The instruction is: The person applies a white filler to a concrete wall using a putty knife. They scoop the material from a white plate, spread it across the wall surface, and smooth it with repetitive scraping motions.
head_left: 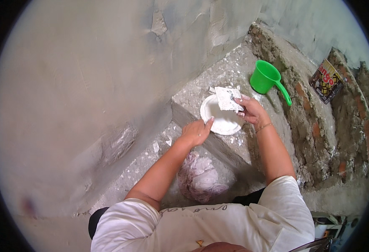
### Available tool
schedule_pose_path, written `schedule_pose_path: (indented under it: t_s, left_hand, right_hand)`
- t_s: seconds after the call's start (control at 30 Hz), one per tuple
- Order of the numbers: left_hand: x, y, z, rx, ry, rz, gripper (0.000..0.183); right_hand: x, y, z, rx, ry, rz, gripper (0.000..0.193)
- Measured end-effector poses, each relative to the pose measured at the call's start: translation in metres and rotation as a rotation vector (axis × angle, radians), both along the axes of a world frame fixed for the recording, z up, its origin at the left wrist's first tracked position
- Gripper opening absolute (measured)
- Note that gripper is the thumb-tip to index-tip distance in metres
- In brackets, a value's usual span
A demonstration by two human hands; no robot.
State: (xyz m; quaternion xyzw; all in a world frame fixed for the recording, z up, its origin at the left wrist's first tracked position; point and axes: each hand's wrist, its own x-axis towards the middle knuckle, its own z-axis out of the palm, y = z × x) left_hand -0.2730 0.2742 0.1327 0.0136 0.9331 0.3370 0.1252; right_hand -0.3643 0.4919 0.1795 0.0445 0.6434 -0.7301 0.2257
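A white plate (221,124) holding pale paste lies on a concrete step. My left hand (196,132) rests on the plate's near left rim, fingers curled over its edge. My right hand (251,110) grips a flat putty scraper (227,98), its blade smeared with white paste and held over the plate's far side.
A green plastic scoop (267,78) stands on the step right of the plate. A dark printed can (326,80) sits on a rough brick ledge at the far right. A grey plastered wall (88,84) fills the left. A whitish plastic bag (201,177) lies below the step.
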Motion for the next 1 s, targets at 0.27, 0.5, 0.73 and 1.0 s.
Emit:
schedule_pose_path:
  t_s: [0.27,0.5,0.73,1.0]
  left_hand:
    - [-0.011,-0.029,-0.022,-0.017,0.509,0.335,0.032]
    - [-0.049,-0.043,-0.059,-0.02,0.991,0.148,0.021]
    - [-0.075,-0.038,-0.057,-0.02,1.047,0.123,0.023]
    - [-0.078,-0.035,-0.057,0.035,1.024,0.122,0.03]
  right_hand:
    - [-0.012,0.005,0.016,-0.396,0.001,-0.049,0.027]
    - [-0.056,-0.013,0.01,-0.464,0.033,-0.244,0.029]
    - [-0.114,-0.051,0.044,-0.525,0.209,-0.402,0.042]
    - [-0.175,-0.09,0.056,-0.159,0.696,-0.693,0.04]
